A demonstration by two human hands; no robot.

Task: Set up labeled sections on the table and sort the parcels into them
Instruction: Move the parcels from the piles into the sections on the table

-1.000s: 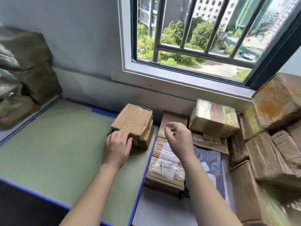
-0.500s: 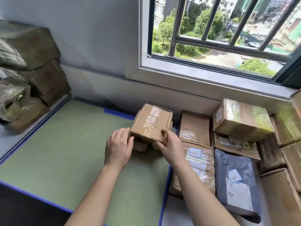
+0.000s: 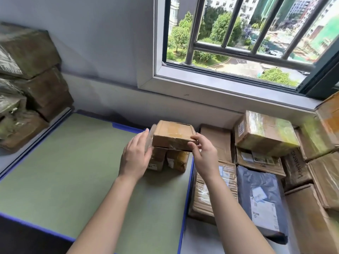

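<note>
The section mat (image 3: pixel 64 171) is dull sage green, edged with bright blue tape (image 3: pixel 185 208). The small top parcel (image 3: pixel 172 133) is plain tan cardboard under glossy clear tape. A poly mailer (image 3: pixel 260 182) is dark grey with a white printed label (image 3: pixel 264 215). The wall (image 3: pixel 91 52) is pale grey.

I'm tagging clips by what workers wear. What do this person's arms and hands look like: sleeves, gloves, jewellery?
The left forearm and right forearm are bare as far as the picture shows; no sleeve is in view. The left hand and right hand wear no gloves. No watch, bracelet or ring shows on the wrists or fingers.
</note>
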